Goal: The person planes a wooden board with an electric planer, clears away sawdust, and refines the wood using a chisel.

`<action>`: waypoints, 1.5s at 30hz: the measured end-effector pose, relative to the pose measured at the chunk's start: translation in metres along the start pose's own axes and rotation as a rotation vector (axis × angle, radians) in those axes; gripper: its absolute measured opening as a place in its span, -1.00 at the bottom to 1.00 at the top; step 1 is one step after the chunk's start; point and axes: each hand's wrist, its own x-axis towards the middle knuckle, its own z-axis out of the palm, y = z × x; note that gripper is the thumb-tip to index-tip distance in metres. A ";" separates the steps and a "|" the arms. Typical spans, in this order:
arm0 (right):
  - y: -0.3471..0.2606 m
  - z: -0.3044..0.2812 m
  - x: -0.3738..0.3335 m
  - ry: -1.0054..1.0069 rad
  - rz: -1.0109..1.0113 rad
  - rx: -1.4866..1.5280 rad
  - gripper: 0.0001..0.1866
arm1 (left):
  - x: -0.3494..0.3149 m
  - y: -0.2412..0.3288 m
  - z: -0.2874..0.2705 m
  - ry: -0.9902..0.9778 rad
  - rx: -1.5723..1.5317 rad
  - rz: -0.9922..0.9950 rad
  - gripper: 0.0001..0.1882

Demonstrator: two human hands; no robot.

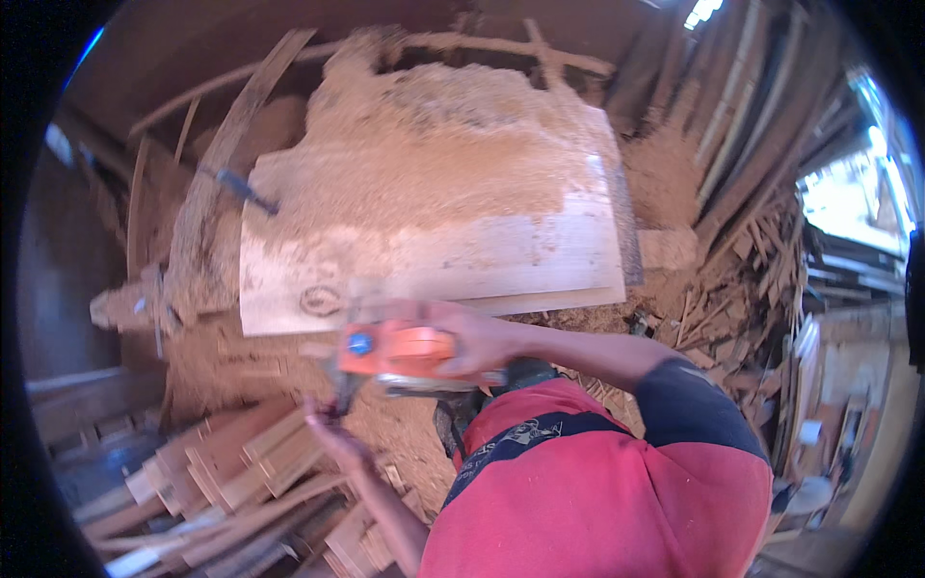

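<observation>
In my right hand (477,337) is an orange electric hand planer (400,349) with a blue knob, lifted off the wood and blurred by motion. It is near the close edge of a wide pale wooden board (385,265), between the board and my body. My left hand (335,433) is below the planer's left end, next to a dark part (344,390) of it or beside it. Blur hides what its fingers do. Shavings (405,183) cover the far part of the board, while the near strip is bare with a dark knot at left.
A blue-handled tool, perhaps a clamp, (241,188) sits at the board's left edge. Stacked cut planks (226,462) lie at lower left. Scrap wood (771,255) and long leaning boards (752,96) are at right. Shavings cover the ground (409,433) near my feet.
</observation>
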 end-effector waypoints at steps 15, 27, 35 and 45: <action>-0.039 -0.087 -0.384 1.806 0.730 -0.282 -0.74 | 0.006 -0.010 0.209 -0.833 0.917 0.619 -0.40; 0.081 -0.152 -0.403 1.705 0.876 -0.329 -0.73 | -0.003 -0.050 0.210 -0.717 1.481 0.590 -0.07; 0.185 -0.333 -0.305 1.344 0.511 -0.456 -0.50 | -0.011 -0.040 0.238 -0.615 1.537 0.390 -0.11; 0.282 -0.498 -0.173 0.870 0.472 -0.479 -0.59 | -0.020 -0.029 0.278 -0.511 1.650 0.176 -0.11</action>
